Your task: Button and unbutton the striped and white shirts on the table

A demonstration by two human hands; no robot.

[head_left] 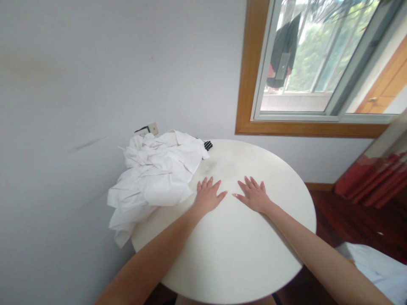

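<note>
My left hand (208, 197) lies palm down on a round white table (235, 250), fingers spread, holding nothing. Opposite it, my right hand (253, 195) also rests flat on the tabletop with its fingers apart. A gap of bare tabletop separates the two thumbs. Just left of my left hand is a crumpled heap of white cloth (159, 169), partly hanging over the table's left edge. A small piece of black-and-white striped fabric (208, 145) pokes out at the heap's right end.
A wall socket (153, 128) sits behind the cloth. At the back right is a wood-framed window (243, 84), with a red and beige curtain (365, 178) beside it. Something white (378, 267), folded or boxy, stands at the lower right by the table.
</note>
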